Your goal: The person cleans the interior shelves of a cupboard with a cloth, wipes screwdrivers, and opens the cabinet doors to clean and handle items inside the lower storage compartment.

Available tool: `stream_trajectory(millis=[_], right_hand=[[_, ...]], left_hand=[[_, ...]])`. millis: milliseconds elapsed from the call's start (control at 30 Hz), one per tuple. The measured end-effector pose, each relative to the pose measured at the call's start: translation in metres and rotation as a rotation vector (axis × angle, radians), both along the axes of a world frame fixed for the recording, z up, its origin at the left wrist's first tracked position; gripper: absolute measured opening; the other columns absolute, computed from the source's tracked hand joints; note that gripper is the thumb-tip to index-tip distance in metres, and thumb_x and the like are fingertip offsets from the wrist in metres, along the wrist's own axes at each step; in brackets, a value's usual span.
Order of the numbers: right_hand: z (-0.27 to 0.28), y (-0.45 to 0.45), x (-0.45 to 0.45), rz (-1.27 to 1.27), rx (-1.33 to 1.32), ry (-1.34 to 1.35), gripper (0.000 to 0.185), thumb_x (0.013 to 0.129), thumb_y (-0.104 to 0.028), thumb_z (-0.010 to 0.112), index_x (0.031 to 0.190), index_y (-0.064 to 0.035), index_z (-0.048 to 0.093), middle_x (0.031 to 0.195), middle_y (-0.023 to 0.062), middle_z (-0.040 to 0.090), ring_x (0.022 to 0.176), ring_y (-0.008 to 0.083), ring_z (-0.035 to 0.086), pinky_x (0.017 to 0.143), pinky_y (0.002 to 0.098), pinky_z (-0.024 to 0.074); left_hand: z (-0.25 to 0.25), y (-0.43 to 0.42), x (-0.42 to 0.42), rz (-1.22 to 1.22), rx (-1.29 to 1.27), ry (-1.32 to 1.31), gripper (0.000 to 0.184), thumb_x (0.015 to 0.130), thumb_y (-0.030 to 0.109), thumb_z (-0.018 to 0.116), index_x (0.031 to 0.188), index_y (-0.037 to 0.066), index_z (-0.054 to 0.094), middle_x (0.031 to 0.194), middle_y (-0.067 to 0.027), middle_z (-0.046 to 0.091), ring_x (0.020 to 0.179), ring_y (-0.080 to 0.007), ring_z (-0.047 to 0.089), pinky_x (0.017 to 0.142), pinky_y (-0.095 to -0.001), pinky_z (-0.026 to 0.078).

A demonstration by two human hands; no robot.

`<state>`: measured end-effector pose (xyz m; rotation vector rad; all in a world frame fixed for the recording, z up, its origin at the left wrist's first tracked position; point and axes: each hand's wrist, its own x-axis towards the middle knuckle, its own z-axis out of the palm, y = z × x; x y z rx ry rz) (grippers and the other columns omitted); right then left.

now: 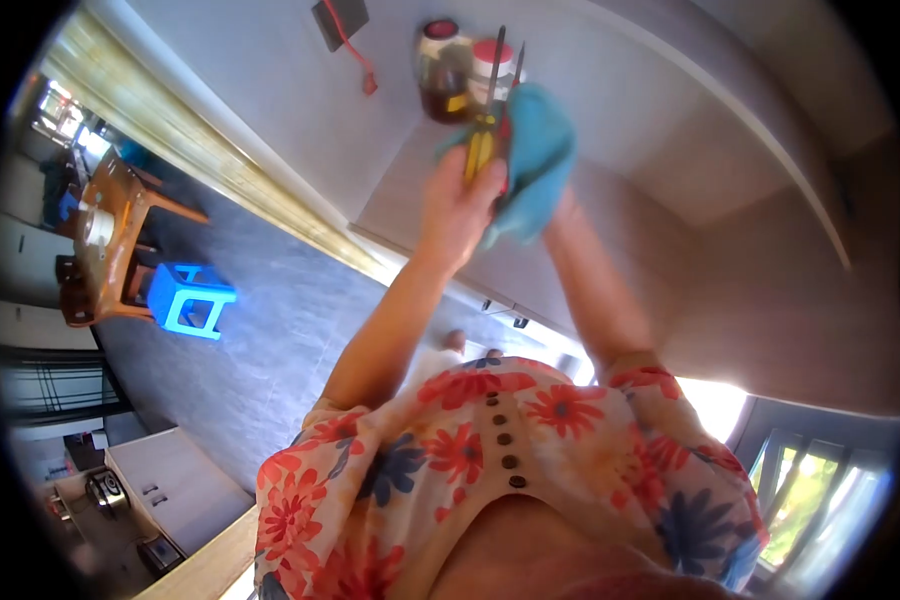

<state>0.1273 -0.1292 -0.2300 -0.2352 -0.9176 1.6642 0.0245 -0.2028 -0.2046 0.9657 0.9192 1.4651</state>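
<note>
My left hand (458, 205) is closed around a screwdriver (482, 148) with a yellow and black handle, its shaft pointing up and away. A second thin shaft (519, 66) stands beside it, with a bit of red near its handle end. My right hand (562, 215) is mostly hidden by a teal cloth (542, 150), which it holds against the tools. Just beyond the tools, a dark-filled glass jar (442, 75) and a white container with a red lid (488, 62) stand in the shelf corner.
Both hands are above a pale cabinet shelf (620, 210) with side walls. On the wall, a red cord (348, 40) hangs from a dark plate. To the left are a yellowish curtain (220, 155), a blue stool (188, 298) and a wooden table (112, 215).
</note>
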Motion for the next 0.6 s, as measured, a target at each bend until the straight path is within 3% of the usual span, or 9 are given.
stream_trajectory(millis=[133, 200, 300, 367, 500, 533, 600], right_hand=[[0.040, 0.002, 0.028, 0.083, 0.429, 0.033, 0.029, 0.085, -0.034, 0.049, 0.094, -0.0064, 0.049, 0.089, 0.0103, 0.056, 0.082, 0.0240, 0.056, 0.077, 0.0387, 0.0474], [0.046, 0.001, 0.045, -0.020, 0.495, -0.031, 0.025, 0.085, -0.031, 0.050, 0.091, -0.0064, 0.049, 0.086, 0.0105, 0.056, 0.080, 0.0225, 0.056, 0.071, 0.0360, 0.0483], [0.072, -0.040, 0.049, -0.439, 0.295, -0.535, 0.020, 0.085, -0.026, 0.051, 0.090, -0.0064, 0.050, 0.084, 0.0099, 0.058, 0.076, 0.0198, 0.058, 0.062, 0.0306, 0.0501], [0.022, -0.035, 0.052, -0.241, 0.068, -0.277, 0.025, 0.087, -0.028, 0.049, 0.098, -0.0050, 0.051, 0.087, 0.0091, 0.058, 0.077, 0.0197, 0.058, 0.064, 0.0310, 0.0504], [0.011, -0.029, 0.054, -0.216, -0.303, 0.040, 0.036, 0.089, -0.034, 0.043, 0.109, -0.0045, 0.047, 0.097, 0.0090, 0.055, 0.087, 0.0184, 0.054, 0.075, 0.0326, 0.0479], [0.011, -0.023, 0.057, -0.332, -0.187, -0.051, 0.040, 0.088, -0.040, 0.043, 0.107, -0.0045, 0.048, 0.095, 0.0092, 0.055, 0.084, 0.0195, 0.055, 0.074, 0.0329, 0.0485], [0.009, -0.009, 0.073, -0.277, -0.200, -0.017, 0.047, 0.085, -0.046, 0.045, 0.107, -0.0046, 0.048, 0.093, 0.0088, 0.056, 0.082, 0.0196, 0.055, 0.072, 0.0325, 0.0489]], left_hand=[[-0.013, -0.024, 0.018, -0.327, -0.114, -0.202, 0.015, 0.089, 0.017, 0.052, 0.097, 0.005, 0.051, 0.071, -0.0067, 0.054, 0.043, -0.0043, 0.036, 0.041, -0.0201, 0.029], [-0.005, -0.026, 0.021, -0.354, -0.129, -0.332, 0.015, 0.089, 0.017, 0.051, 0.097, 0.005, 0.051, 0.073, -0.0105, 0.056, 0.042, -0.0058, 0.038, 0.041, -0.0211, 0.030], [-0.003, -0.007, 0.019, -0.343, -0.120, -0.375, 0.012, 0.088, 0.016, 0.052, 0.092, 0.005, 0.054, 0.072, -0.0089, 0.056, 0.042, -0.0066, 0.039, 0.041, -0.0218, 0.029], [0.005, -0.005, 0.023, -0.310, -0.123, -0.314, 0.011, 0.087, 0.016, 0.054, 0.089, 0.005, 0.054, 0.069, -0.0062, 0.055, 0.043, -0.0066, 0.039, 0.040, -0.0218, 0.029], [0.002, -0.008, 0.039, -0.303, -0.135, -0.146, 0.008, 0.086, 0.013, 0.055, 0.086, 0.005, 0.054, 0.063, 0.0001, 0.051, 0.045, -0.0040, 0.038, 0.040, -0.0194, 0.027], [0.003, -0.010, 0.044, -0.285, -0.126, -0.075, 0.007, 0.085, 0.012, 0.055, 0.086, 0.005, 0.054, 0.063, 0.0006, 0.050, 0.046, -0.0033, 0.038, 0.040, -0.0189, 0.026], [-0.006, -0.025, 0.049, -0.326, -0.080, 0.037, 0.008, 0.085, 0.012, 0.054, 0.088, 0.004, 0.054, 0.063, 0.0017, 0.049, 0.047, -0.0022, 0.036, 0.040, -0.0173, 0.025]])
